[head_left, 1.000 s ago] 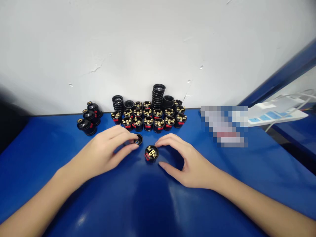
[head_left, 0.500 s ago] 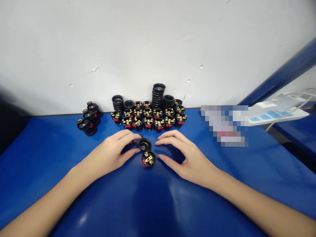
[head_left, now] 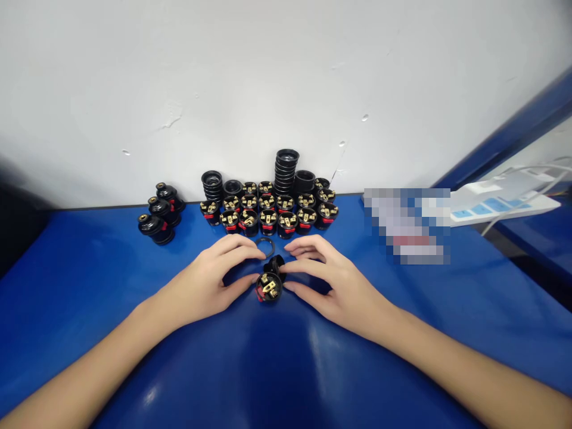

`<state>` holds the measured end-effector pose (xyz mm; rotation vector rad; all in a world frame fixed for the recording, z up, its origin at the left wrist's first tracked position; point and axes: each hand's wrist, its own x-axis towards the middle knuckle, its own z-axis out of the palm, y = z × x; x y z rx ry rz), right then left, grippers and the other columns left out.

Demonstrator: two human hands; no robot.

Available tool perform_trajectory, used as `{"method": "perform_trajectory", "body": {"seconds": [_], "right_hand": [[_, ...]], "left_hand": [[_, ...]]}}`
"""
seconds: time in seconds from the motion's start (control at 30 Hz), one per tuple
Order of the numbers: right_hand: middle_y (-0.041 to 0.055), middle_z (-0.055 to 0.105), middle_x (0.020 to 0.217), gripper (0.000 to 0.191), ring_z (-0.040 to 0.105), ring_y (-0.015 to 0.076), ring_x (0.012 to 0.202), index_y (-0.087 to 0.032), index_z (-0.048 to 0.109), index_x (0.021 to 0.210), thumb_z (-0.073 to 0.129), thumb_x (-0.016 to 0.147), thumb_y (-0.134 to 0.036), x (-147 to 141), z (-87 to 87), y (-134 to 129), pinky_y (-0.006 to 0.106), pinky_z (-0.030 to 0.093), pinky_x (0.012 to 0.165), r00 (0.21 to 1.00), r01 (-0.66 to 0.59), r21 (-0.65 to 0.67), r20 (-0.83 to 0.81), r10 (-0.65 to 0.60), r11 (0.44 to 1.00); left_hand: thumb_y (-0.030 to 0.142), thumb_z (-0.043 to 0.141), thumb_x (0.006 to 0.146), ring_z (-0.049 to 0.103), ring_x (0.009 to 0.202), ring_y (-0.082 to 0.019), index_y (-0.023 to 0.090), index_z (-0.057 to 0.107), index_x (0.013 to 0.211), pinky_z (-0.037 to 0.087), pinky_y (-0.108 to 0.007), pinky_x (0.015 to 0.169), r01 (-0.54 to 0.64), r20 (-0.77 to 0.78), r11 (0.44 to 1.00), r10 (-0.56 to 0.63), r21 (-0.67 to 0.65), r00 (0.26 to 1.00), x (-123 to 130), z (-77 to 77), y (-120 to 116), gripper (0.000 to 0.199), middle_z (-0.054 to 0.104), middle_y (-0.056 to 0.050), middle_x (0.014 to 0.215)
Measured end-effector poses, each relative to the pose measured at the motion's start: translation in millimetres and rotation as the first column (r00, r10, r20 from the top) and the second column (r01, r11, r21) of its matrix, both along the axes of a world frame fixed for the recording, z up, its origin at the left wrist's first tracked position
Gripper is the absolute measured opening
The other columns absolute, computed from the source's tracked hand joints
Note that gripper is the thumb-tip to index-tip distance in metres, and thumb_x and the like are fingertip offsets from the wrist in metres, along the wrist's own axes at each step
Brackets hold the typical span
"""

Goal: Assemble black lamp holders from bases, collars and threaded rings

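A black socket base point(head_left: 269, 288) with brass contacts and a red part stands upright on the blue table. Just behind it a black cap point(head_left: 274, 267) is tilted on its side, with fingers of my right hand point(head_left: 337, 286) closed on its right edge. My left hand point(head_left: 213, 275) has its fingertips around a thin black ring point(head_left: 267, 246), which stands partly behind the index finger; the left thumb is near the base's left side.
Several socket bases point(head_left: 267, 220) stand in rows at the back, beside stacks of black caps point(head_left: 286, 170) and rings. Three closed black sockets point(head_left: 154, 227) are at the left. A blurred item point(head_left: 402, 226) and a white power strip point(head_left: 504, 205) lie right.
The black cap has tipped onto its side and shifted slightly right, from my left fingertips to my right fingers. The thin ring now shows clearly by my left hand.
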<state>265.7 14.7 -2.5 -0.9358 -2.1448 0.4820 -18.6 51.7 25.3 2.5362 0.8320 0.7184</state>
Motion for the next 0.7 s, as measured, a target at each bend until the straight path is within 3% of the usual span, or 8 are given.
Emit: {"method": "perform_trajectory", "body": {"seconds": [0.17, 0.43, 0.7], "right_hand": [[0.015, 0.072, 0.136, 0.016, 0.074, 0.0297, 0.124, -0.021, 0.082, 0.116, 0.076, 0.102, -0.015, -0.8, -1.2, -0.2, 0.051, 0.066, 0.109, 0.999, -0.006, 0.023, 0.053, 0.005, 1.0], [0.0162, 0.072, 0.128, 0.01, 0.078, 0.0253, 0.112, -0.018, 0.076, 0.109, 0.069, 0.105, -0.012, -2.7, 4.1, -1.4, 0.044, 0.069, 0.101, 0.999, 0.03, 0.066, 0.009, -0.031, 0.997], [0.0164, 0.069, 0.13, 0.014, 0.072, 0.0319, 0.121, -0.022, 0.072, 0.113, 0.067, 0.105, -0.011, 0.3, 5.5, 0.0, 0.055, 0.066, 0.103, 0.982, 0.161, 0.203, 0.069, -0.178, 0.966]], "left_hand": [[0.017, 0.065, 0.108, 0.069, 0.12, -0.02, 0.022, 0.07, 0.134, 0.059, -0.032, 0.106, 0.107, -0.047, 0.991, -0.111, -0.078, 0.993, 0.7, 2.6, -0.9, 0.027, 0.074, -0.008, 0.128], [0.017, 0.063, 0.106, 0.066, 0.125, -0.022, 0.022, 0.068, 0.138, 0.057, -0.037, 0.11, 0.124, -0.062, 0.986, -0.132, -0.11, 0.989, 1.1, 5.2, -1.7, 0.032, 0.073, -0.009, 0.134], [0.02, 0.074, 0.1, 0.064, 0.128, -0.025, 0.027, 0.057, 0.154, 0.057, -0.038, 0.111, 0.154, -0.035, 0.966, -0.165, -0.205, 0.986, 2.2, 7.4, -7.2, 0.057, 0.072, -0.009, 0.141]]}}
